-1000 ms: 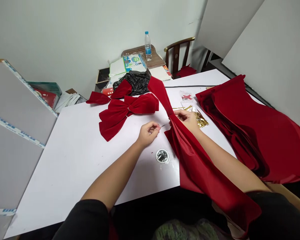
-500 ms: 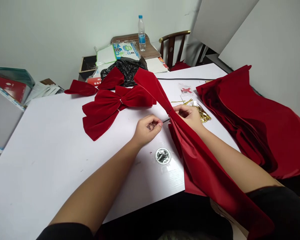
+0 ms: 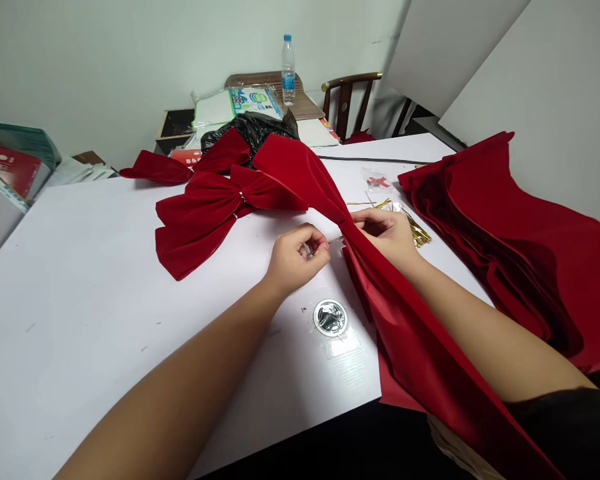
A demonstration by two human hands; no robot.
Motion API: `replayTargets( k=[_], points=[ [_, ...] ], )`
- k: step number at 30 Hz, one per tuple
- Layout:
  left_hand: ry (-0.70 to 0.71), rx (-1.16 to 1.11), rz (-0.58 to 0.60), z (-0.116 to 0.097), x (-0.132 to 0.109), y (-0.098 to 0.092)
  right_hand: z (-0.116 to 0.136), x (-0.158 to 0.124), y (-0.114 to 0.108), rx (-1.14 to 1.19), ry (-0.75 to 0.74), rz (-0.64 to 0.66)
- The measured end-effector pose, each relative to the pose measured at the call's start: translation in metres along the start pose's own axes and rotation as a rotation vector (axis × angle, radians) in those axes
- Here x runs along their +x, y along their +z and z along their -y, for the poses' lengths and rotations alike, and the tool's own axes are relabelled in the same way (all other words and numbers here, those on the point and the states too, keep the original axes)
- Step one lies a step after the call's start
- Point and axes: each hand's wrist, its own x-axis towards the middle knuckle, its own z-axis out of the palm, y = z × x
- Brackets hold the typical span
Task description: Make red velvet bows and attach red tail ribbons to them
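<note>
My left hand (image 3: 297, 260) is closed, its thumb and index finger pinching a thin strand (image 3: 335, 239). The strand runs to the gathered waist of a long red velvet strip (image 3: 380, 280). At that waist my right hand (image 3: 391, 235) grips the strip from the right; some fingertips are hidden behind the cloth. One end of the strip fans out toward the back, while the other hangs over the table's front edge toward me. To the left lie finished-looking red velvet bows (image 3: 207, 200) with small shiny pieces at their middles.
A red fabric stack (image 3: 520, 233) covers the right side of the white table (image 3: 105, 287). Gold twist ties (image 3: 420, 235) and a small clear packet (image 3: 377, 181) lie beyond my right hand. A round metal-rimmed grommet (image 3: 330, 318) sits near the front. Behind stand a black plastic bag (image 3: 253, 130) and a water bottle (image 3: 289, 73).
The view has shifted slightly. Both hands stay at the velvet waist, with the left still pinching the strand; the strip's far end spreads a little more to the left.
</note>
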Motion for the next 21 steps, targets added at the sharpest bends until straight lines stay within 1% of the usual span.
replayTargets(
  k=[5, 10, 16, 19, 21],
  points=[
    [0.022, -0.022, 0.027, 0.000, 0.000, 0.000, -0.002, 0.001, 0.000, 0.021, 0.039, 0.017],
    [-0.019, -0.063, 0.028, 0.003, -0.001, 0.001, -0.007, 0.000, 0.002, 0.018, 0.038, 0.018],
    [-0.044, -0.085, 0.030, 0.004, -0.002, 0.003, -0.014, -0.002, 0.002, -0.039, 0.002, 0.087],
    [-0.021, -0.120, 0.019, 0.003, -0.001, 0.004, -0.015, -0.001, 0.000, -0.079, -0.003, 0.104],
    [-0.007, -0.135, 0.002, 0.003, -0.001, 0.004, -0.015, 0.000, -0.003, -0.090, -0.002, 0.137]
  ],
)
